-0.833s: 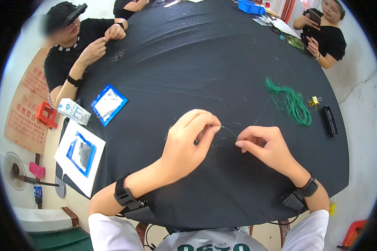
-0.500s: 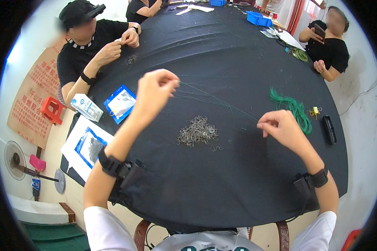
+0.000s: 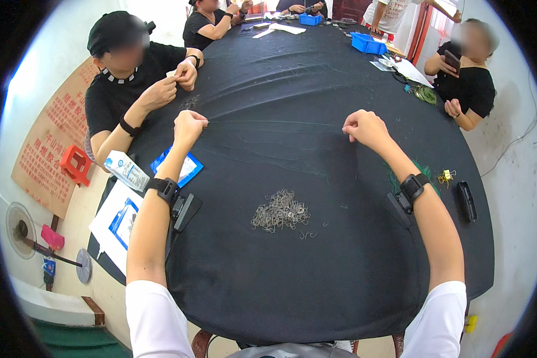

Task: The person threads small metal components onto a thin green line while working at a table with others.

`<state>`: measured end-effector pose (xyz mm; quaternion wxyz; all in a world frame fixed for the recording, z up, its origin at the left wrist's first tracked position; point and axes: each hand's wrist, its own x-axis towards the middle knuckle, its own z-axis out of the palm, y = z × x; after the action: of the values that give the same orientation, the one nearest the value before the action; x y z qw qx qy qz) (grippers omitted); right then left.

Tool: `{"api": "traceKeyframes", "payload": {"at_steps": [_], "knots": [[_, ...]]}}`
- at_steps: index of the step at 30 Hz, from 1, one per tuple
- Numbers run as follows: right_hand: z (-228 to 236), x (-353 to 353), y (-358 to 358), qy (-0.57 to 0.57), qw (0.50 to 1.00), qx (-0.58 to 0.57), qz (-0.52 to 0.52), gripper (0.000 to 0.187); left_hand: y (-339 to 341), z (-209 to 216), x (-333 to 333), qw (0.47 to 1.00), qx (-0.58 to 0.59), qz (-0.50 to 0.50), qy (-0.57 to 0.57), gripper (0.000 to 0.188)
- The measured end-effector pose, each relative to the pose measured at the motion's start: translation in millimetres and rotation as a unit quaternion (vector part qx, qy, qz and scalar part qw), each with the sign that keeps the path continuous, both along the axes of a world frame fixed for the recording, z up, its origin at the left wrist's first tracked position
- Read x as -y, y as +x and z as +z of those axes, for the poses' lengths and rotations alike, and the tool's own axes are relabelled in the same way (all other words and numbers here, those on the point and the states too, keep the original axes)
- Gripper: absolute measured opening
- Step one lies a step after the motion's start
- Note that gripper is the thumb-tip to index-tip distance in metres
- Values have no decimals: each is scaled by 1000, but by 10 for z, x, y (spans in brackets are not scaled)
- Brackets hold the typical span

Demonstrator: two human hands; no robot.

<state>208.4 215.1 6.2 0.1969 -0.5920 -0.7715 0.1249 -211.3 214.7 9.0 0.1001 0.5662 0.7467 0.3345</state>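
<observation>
My left hand is closed, pinching one end of a thin green thread. At the other end, my right hand pinches the same thread between closed fingers. The thread runs nearly straight across the table between them, and loose strands sag on the nearer side. Below, between my forearms, lies a heap of small metal hooks, with a few lying apart at its right. A bundle of green thread is partly hidden behind my right forearm.
Black cloth covers the table. Left of my left arm are a carton and blue-edged pouches. On the right lie a yellow clip and a black case. Other people sit along both sides; a blue bin stands farther off.
Both hands have moved farther out over the table and apart, the left leftward, the right a little leftward. The thread, slanted before, is now nearly level. My right forearm now covers much of the green bundle.
</observation>
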Motion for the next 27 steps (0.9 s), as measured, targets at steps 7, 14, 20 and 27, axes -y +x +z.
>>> {"api": "traceKeyframes", "payload": {"at_steps": [7,14,20,27], "knots": [[-89,-58,259,31,998,44,-16,12,-40,-31,-19,997,-74,7,2,11],[41,660,280,112,992,-8,56,15,-12,-132,-9,988,-149,13,31,11],[108,1349,296,120,981,-23,153,7,172,-78,191,981,-190,-32,27,22],[92,1807,479,84,985,-15,147,8,434,32,637,954,-229,-137,134,13]]}}
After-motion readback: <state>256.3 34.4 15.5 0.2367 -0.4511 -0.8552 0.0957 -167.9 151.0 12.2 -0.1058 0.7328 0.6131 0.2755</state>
